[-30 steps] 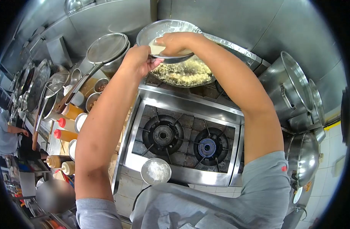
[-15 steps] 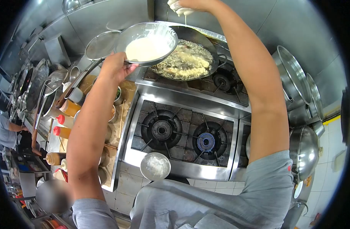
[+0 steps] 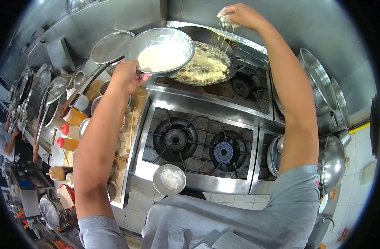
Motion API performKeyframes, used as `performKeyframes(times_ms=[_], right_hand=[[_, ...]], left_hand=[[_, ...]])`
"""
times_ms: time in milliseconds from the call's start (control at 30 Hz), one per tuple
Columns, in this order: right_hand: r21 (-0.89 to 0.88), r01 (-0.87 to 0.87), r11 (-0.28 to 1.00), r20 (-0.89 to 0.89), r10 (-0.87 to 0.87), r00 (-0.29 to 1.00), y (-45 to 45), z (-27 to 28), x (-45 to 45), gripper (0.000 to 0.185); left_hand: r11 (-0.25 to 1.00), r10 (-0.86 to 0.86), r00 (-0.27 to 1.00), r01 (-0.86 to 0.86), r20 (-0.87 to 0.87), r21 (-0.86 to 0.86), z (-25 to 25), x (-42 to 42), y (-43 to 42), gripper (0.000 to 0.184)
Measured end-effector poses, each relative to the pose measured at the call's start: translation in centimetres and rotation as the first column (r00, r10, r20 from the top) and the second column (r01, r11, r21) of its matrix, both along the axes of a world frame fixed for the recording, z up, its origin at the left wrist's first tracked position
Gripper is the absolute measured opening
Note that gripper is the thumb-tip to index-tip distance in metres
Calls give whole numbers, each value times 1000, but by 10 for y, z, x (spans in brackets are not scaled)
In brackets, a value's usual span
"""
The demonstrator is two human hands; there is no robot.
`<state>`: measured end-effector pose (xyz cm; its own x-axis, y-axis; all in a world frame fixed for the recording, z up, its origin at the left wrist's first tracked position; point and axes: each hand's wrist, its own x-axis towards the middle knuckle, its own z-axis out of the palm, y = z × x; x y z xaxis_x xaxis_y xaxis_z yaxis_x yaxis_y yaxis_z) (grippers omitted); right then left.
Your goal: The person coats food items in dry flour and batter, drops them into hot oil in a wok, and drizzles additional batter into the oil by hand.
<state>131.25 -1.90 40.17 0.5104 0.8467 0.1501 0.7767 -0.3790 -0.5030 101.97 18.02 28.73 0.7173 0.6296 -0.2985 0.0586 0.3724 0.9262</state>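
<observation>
My left hand grips the near-left rim of a metal mixing bowl, which tilts a little to the right. Pale, runny batter pools inside it. To the upper right, my right hand hangs over the far-right side of a wok, its fingers loosely bent, apart and coated with batter. Thin strings of batter run from the fingertips towards the wok. In the bubbling oil floats a yellow mass of frying batter bits. The bowl hides the wok's left part.
Below the wok, one front burner burns blue; the other shows no flame. A small bowl of white powder stands at the stove's front edge. Left are a strainer and sauce bottles; large pots stand right. Another person is far left.
My right hand has moved right and slightly down, and more batter strings trail from it. The bowl in my left hand has shifted slightly down. The other person's arm has moved.
</observation>
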Motion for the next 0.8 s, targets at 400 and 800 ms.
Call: performKeyframes(times_ms=[400,800], right_hand=[[-234,-304,923,161,345,925,72,6,-63,43],[-555,-395,732,99,529,843,145,-17,-120,59]], left_hand=[[997,-39,999,40,14,-60,19,24,-22,23],[999,39,998,-37,49,-26,66,23,11,29]])
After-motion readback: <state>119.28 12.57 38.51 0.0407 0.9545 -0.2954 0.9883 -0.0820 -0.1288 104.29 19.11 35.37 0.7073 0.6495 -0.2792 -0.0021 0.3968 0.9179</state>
